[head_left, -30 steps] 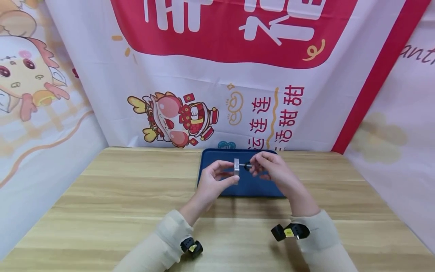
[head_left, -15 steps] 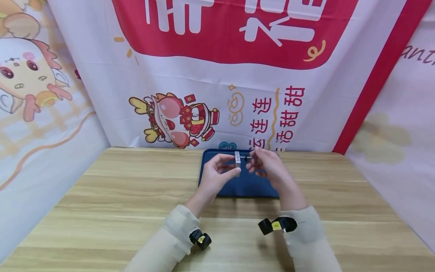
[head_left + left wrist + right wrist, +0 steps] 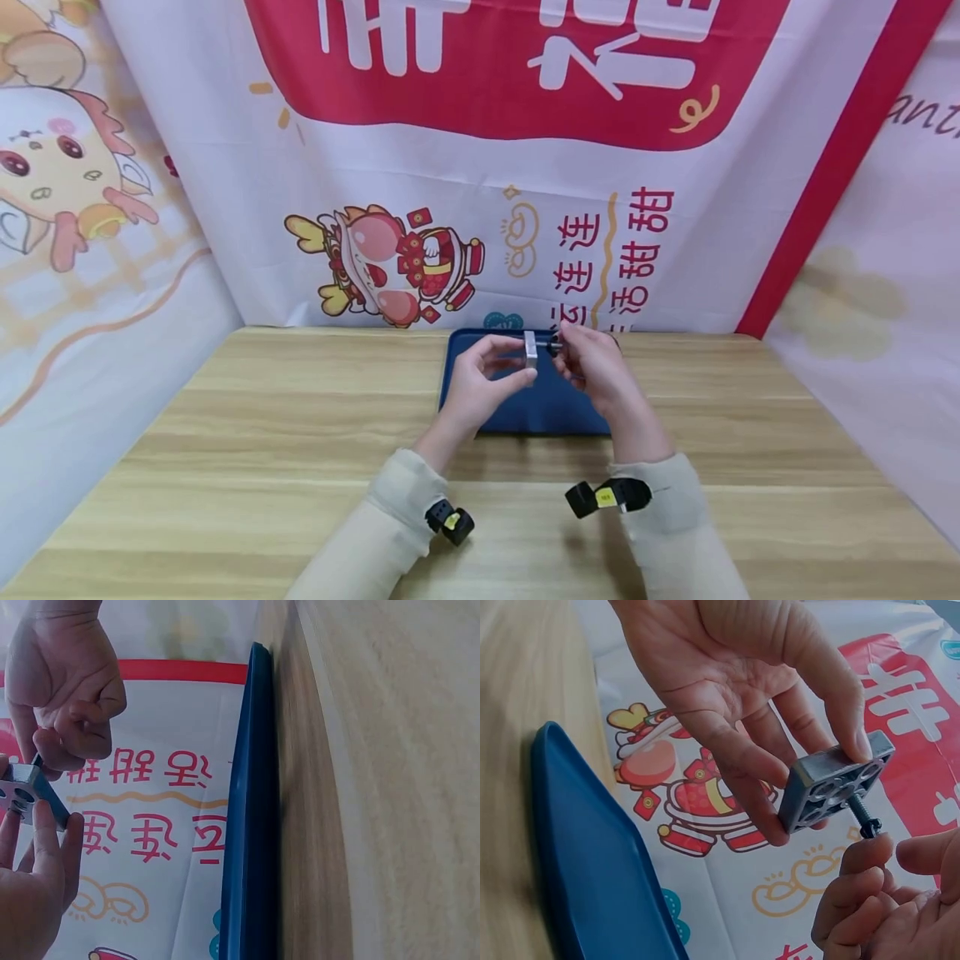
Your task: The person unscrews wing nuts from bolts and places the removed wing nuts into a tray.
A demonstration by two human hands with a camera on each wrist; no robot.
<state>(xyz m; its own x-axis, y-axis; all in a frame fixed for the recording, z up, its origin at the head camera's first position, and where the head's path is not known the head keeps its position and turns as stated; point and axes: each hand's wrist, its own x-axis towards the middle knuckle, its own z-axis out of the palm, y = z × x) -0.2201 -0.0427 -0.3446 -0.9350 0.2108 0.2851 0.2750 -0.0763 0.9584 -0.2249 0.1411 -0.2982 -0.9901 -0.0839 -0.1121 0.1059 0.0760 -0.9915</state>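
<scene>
My left hand (image 3: 480, 385) grips a small square metal block (image 3: 836, 778) by its edges, thumb on one side and fingers on the other. Round holes show across the block's face in the right wrist view. A threaded bolt (image 3: 859, 805) sticks out from the middle of that face, with a small black piece (image 3: 870, 827) at its outer end. Curled fingers of my right hand (image 3: 600, 371) are at this black end; the index fingertip touches it, and the thumb lies close by. Both hands are raised above a blue tray (image 3: 517, 410).
The tray lies at the back of the wooden table (image 3: 300, 433), near a printed cloth (image 3: 420, 167) hanging behind it. Each wrist wears a black strap with a camera, the left camera (image 3: 456, 525) and the right camera (image 3: 581, 499).
Both hands have risen slightly. The left has moved a little right with the block, and the right forearm has come inward. The right fingers have shifted about the bolt's black end.
</scene>
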